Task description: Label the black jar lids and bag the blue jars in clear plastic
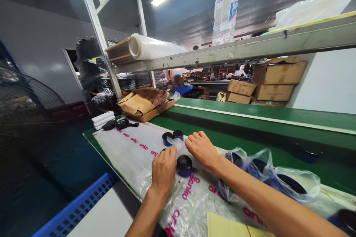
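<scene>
My left hand (164, 168) is closed, fingers bent, on a thin clear plastic bag (178, 143). Across from it my right hand (201, 149) is also closed, its fingertips at the bag's other side. Just below the bag, between my hands, is a round black and blue part (184, 166). Two similar round parts (178, 134) stand behind the bag, and another is mostly hidden by my left hand. Printed plastic sheeting (139, 155) lies under them. Bagged black and blue parts (290, 185) lie beyond my right forearm.
A green conveyor surface (250, 133) runs behind the work table. At the back left are a cardboard tray (158, 112), white packs (103, 119) and black items (122, 124). A shelf beam (250, 49) crosses above. A blue crate (80, 207) stands at lower left; yellow sheets (228, 226) lie in front.
</scene>
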`<control>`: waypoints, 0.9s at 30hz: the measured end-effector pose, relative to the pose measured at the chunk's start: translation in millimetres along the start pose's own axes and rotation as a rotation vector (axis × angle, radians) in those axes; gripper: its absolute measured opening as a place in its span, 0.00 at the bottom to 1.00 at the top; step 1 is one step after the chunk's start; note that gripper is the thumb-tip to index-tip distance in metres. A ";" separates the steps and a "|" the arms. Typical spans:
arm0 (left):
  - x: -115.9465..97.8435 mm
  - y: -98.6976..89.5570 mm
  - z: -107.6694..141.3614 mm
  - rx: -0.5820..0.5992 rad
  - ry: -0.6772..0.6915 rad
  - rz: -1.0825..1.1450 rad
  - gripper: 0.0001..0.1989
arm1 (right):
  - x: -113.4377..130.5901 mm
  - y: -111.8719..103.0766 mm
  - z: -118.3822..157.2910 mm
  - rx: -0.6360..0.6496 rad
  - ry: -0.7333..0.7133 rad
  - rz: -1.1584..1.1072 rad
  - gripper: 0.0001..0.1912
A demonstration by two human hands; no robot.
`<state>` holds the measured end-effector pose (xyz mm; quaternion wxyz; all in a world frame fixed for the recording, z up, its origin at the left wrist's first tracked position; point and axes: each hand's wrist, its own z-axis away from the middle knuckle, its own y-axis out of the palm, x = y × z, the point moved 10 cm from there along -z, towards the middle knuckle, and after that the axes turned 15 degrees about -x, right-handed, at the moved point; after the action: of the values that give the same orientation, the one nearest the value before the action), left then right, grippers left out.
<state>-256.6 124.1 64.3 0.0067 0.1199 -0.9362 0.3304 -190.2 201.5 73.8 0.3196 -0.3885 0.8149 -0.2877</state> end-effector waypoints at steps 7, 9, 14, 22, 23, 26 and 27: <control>-3.7 -1.7 21.4 -0.012 0.010 0.115 0.13 | 1.7 -6.6 18.6 0.037 0.026 -0.097 0.07; -2.3 -3.0 27.4 -0.020 -0.005 0.158 0.12 | 1.9 -11.6 25.9 0.048 0.030 -0.124 0.07; -3.9 -7.2 34.9 -0.010 0.013 0.237 0.07 | 9.2 -24.7 36.4 0.061 -0.034 -0.191 0.05; -12.3 -0.2 45.4 0.105 0.078 0.258 0.09 | 36.8 -21.0 49.8 0.108 -0.237 -0.199 0.08; -13.0 2.5 45.9 0.120 0.077 0.250 0.10 | 37.4 -15.9 50.9 0.131 -0.225 -0.195 0.08; -15.1 9.0 46.2 0.158 0.072 0.238 0.11 | 40.2 -0.8 53.9 0.217 -0.177 -0.189 0.07; -15.6 10.1 46.2 0.170 0.069 0.241 0.11 | 42.2 2.1 54.8 0.242 -0.169 -0.192 0.06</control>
<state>-240.7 106.4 20.5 -0.0112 -0.0046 -0.9117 0.4108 -171.2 156.0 25.2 0.4025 -0.4463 0.7036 -0.3792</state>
